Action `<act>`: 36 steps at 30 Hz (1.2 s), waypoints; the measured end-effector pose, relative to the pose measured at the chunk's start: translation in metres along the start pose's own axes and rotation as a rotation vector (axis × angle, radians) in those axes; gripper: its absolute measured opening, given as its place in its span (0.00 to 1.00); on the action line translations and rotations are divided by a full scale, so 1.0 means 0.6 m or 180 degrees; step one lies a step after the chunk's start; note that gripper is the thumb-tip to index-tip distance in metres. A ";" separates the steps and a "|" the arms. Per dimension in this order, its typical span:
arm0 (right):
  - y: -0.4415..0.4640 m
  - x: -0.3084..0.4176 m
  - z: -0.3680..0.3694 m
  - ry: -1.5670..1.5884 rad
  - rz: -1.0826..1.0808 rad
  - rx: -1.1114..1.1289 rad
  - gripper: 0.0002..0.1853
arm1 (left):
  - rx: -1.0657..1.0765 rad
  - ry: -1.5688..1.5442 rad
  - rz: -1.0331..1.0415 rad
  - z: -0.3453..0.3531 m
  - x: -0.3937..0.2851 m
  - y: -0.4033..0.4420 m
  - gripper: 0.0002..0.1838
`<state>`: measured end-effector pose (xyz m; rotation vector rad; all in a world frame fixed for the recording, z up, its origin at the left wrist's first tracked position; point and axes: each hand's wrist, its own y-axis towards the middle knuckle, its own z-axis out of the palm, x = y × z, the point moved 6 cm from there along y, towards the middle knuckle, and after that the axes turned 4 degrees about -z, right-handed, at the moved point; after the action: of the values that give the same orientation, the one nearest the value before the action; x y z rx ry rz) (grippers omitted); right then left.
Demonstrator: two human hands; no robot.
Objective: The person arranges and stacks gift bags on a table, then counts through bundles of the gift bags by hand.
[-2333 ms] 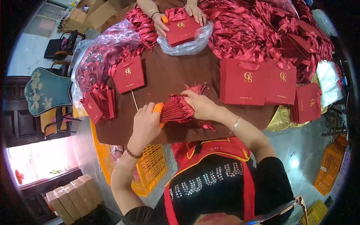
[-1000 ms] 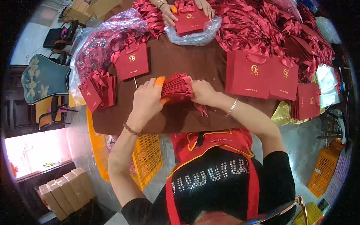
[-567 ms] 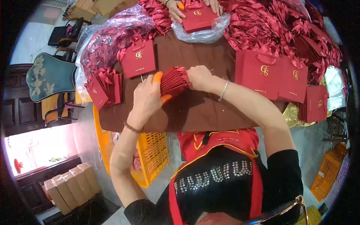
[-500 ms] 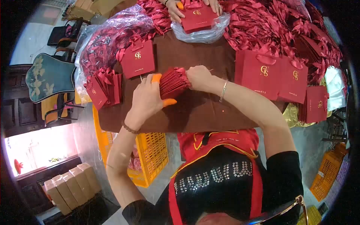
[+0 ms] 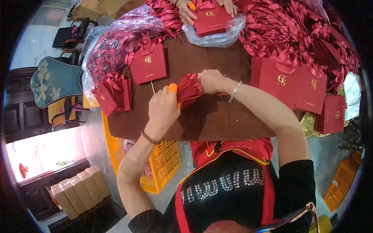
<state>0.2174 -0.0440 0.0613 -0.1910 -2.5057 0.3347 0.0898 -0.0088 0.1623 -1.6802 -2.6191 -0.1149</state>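
Over the brown-covered table (image 5: 217,124), my left hand (image 5: 164,108), with orange covers on its fingers, grips a fanned bundle of red paper bags (image 5: 188,90) by one end. My right hand (image 5: 211,80) is closed at the bundle's other end, by the ribbon handles; its fingertips are hidden. Just behind my left hand lies a red bag with a gold logo (image 5: 148,64), a thin stick (image 5: 152,87) showing beneath it. To the left rests a small group of red bags (image 5: 112,95). Larger red bags (image 5: 281,79) lie beyond my right forearm.
Across the table, another person's hands (image 5: 187,13) hold a red bag (image 5: 211,19) over clear plastic (image 5: 213,38). Heaps of ribboned bags (image 5: 276,31) cover the back and right. An orange crate (image 5: 165,163) stands below the table edge; a chair (image 5: 56,81) is at left.
The bundle has turned and its ribbon ends have gathered in by my right hand, which has closed there. My left hand keeps its grip. The whole view has shifted slightly.
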 end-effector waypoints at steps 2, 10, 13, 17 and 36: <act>0.006 -0.007 0.008 -0.0108 -0.0184 -0.0254 0.12 | -0.0061 0.0025 0.0042 -0.002 0.000 0.002 0.17; -0.040 0.044 -0.074 -0.0602 -0.0667 -0.0718 0.06 | -0.0267 -0.0210 0.0051 -0.039 0.006 -0.017 0.16; -0.050 0.096 -0.150 -0.1283 -0.1024 -0.0990 0.07 | -0.1078 -0.0557 -0.0338 -0.093 0.032 -0.034 0.22; -0.103 0.155 -0.232 -0.1341 -0.1322 -0.2092 0.23 | -0.1379 -0.2223 -0.0905 -0.125 0.074 -0.049 0.24; -0.123 0.057 -0.024 0.4819 -0.0478 -0.0557 0.32 | -0.0382 -0.4577 -0.1255 0.013 0.039 -0.090 0.27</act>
<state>0.1936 -0.1050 0.1118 -0.2049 -1.0276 -0.1118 0.0309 -0.0092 0.1533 -1.4409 -3.8487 1.4815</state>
